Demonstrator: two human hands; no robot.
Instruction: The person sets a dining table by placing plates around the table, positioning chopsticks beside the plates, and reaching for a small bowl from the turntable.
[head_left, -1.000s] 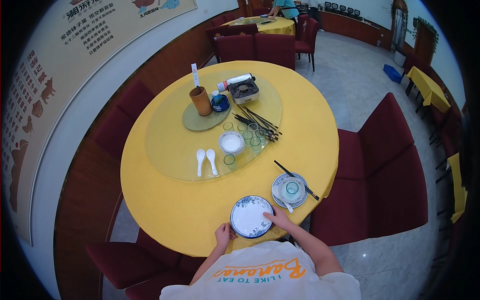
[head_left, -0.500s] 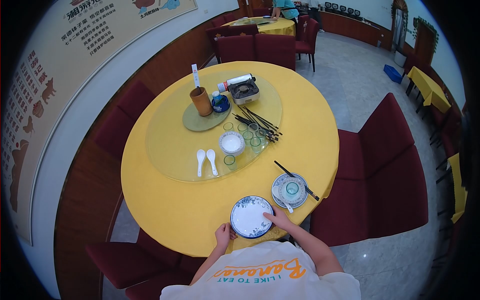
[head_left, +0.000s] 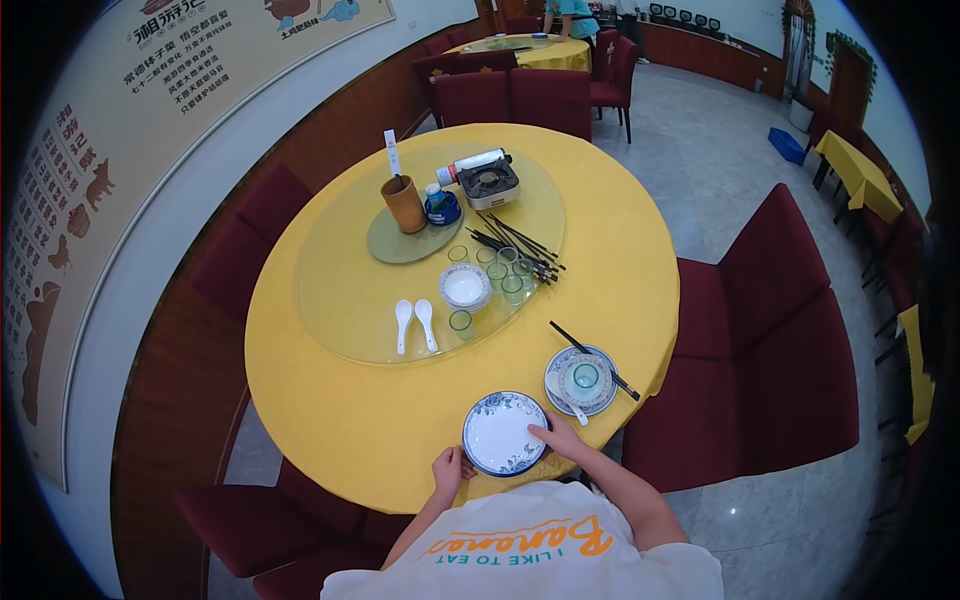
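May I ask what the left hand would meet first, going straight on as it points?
The left hand would probably meet the blue-and-white plate, though depth is unclear.

White is bordered and flowered in blue on the plate [head_left: 505, 432]. The cloth [head_left: 350, 425] is coloured plain yellow, the chairs [head_left: 785, 370] deep maroon. The shirt [head_left: 500, 550], in white, is lettered in orange and teal. The glasses [head_left: 512, 289] are tinted pale green; the bowl [head_left: 465, 286], white inside, is patterned in grey-blue. The crate [head_left: 786, 145] is coloured solid blue.
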